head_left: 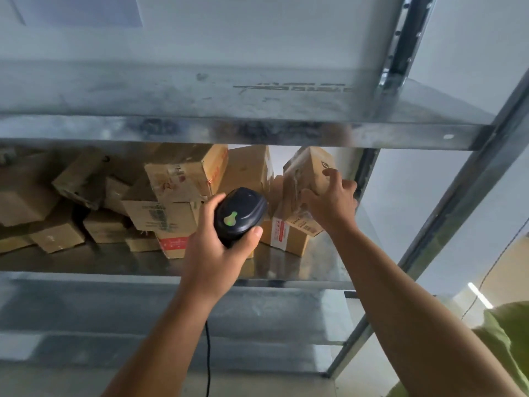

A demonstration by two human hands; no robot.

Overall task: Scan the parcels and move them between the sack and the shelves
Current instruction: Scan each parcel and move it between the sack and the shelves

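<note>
Left hand (217, 253) grips scanner (240, 213); right hand (329, 204) clasps the stiff, likely light parcel (310, 164) over slick tape, with bare cardboard above likely a safer hold.

The shelf (86, 262) runs across the middle, with an upper shelf (200, 130) above it at 12 o'clock and a lower shelf (143, 310) beneath at 6 o'clock. A heap of parcels (177, 179) lies on the shelf from 9 o'clock to the centre, stacked on one another. The scanner (240, 213), gripped in the left hand (217, 253), is before the heap, its cable (208, 353) hanging toward 6 o'clock. At 2 o'clock from it the right hand (329, 202) grips a tilted parcel (309, 170), which rests on a lower parcel (286, 236). The upright post (458, 202) stands at 3 o'clock.
</note>
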